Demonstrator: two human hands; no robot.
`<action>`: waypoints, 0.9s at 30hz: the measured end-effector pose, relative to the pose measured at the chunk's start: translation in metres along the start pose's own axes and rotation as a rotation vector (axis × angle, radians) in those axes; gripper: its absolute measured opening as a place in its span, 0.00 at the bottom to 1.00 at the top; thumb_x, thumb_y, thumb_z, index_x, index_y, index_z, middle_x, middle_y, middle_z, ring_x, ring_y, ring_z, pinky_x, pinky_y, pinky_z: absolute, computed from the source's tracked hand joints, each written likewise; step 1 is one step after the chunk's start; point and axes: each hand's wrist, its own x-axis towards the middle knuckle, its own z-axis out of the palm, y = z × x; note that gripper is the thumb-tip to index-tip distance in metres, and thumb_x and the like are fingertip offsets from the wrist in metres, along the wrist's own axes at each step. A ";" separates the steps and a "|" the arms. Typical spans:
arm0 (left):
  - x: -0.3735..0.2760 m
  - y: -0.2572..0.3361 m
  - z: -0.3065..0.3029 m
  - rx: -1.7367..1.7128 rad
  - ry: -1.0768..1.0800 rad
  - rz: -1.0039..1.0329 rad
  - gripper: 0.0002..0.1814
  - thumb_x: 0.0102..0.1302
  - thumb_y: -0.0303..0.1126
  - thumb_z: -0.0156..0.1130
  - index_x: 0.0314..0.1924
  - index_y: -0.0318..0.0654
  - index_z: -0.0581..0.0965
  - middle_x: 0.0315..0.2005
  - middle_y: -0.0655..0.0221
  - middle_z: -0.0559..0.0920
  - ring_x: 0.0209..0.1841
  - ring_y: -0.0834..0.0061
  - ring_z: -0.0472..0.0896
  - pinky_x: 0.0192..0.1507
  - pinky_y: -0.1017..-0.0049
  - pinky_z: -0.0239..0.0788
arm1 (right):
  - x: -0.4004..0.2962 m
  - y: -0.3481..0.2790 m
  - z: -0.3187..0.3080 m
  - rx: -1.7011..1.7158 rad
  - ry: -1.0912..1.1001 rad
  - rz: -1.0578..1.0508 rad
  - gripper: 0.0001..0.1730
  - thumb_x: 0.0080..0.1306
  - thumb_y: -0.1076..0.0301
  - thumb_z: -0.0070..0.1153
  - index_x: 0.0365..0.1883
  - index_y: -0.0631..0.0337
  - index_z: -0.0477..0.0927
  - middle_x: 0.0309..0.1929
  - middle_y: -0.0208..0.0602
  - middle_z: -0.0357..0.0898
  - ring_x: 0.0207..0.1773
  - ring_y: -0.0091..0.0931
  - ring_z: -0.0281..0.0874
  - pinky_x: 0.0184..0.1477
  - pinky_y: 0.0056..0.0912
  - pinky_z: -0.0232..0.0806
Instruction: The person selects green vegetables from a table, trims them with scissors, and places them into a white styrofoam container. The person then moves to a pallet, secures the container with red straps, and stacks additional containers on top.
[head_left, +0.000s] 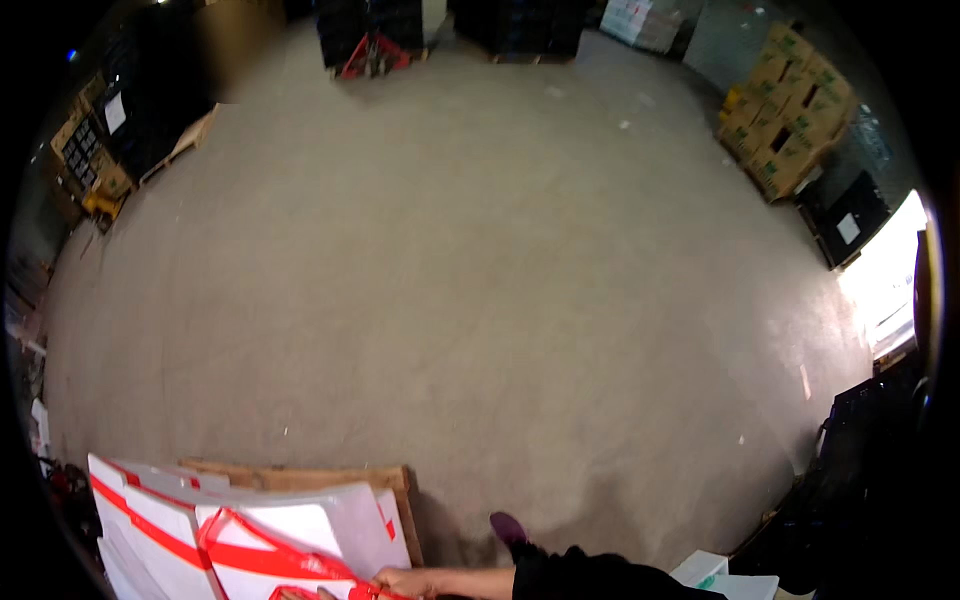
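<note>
At the bottom of the view, my right hand (405, 582) is closed around a red plastic band (364, 590). The bare forearm runs in from a black sleeve (592, 574). Only some fingers of my left hand (306, 595) show at the lower edge, close to the red plastic; their grip is mostly cut off. Looped red plastic (262, 531) lies across a stack of white boxes (161, 529) with red stripes. The stack stands on a wooden pallet (322, 475).
A dark purple shoe (508, 528) is on the concrete floor (465, 300). White boxes (720, 576) lie lower right. Dark wrapped stacks stand around, with a red pallet jack (373, 56) at the back. Brown cartons (791, 112) stand near a bright opening (889, 277).
</note>
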 end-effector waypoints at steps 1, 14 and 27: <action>0.015 0.002 -0.023 0.122 -0.224 -0.120 0.28 0.60 0.49 0.56 0.49 0.31 0.73 0.46 0.52 0.76 0.49 0.53 0.74 0.51 0.60 0.65 | -0.009 -0.017 0.003 -0.015 0.045 -0.017 0.04 0.52 0.74 0.51 0.26 0.64 0.77 0.22 0.24 0.74 0.25 0.20 0.67 0.28 0.28 0.63; -0.028 -0.058 -0.046 -0.028 -0.559 -0.347 0.29 0.60 0.47 0.56 0.55 0.33 0.68 0.52 0.52 0.73 0.55 0.54 0.70 0.57 0.62 0.60 | 0.023 -0.068 0.241 -0.581 0.132 -0.258 0.10 0.49 0.72 0.48 0.28 0.67 0.76 0.19 0.41 0.74 0.24 0.29 0.71 0.27 0.35 0.65; -0.155 -0.208 -0.148 -1.034 -0.584 -1.161 0.27 0.60 0.40 0.55 0.56 0.33 0.66 0.51 0.52 0.72 0.56 0.55 0.68 0.58 0.67 0.60 | -0.039 0.142 0.294 -0.115 0.868 -0.063 0.11 0.61 0.66 0.54 0.39 0.64 0.80 0.30 0.32 0.80 0.32 0.18 0.75 0.35 0.22 0.69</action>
